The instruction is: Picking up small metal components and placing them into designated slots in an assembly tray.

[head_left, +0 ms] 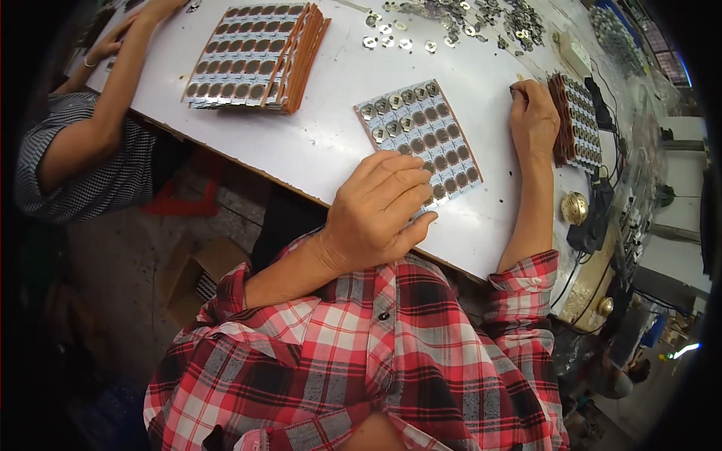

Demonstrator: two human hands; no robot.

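Observation:
A flat panel (450,143) with rows of round dark spots lies tilted on the white table in front of me. Silvery metal pieces (392,101) sit on spots in its far rows. My left hand (383,203) rests over the panel's near left corner, fingers stretched out and hiding part of it. To the right of the panel, my right hand (535,120) is on the table with its fingers curled together. A tiny dark thing shows at its fingertips, too small to make out. A stack of similar panels (577,120) stands just beyond this hand's right side.
A taller stack of panels (252,56) stands at the far left. Loose metal pieces (481,22) are scattered along the far side of the white table (338,113). At the left, another person's arm (113,113) reaches over the table. Cables and a round brass-coloured object (574,208) lie at the right.

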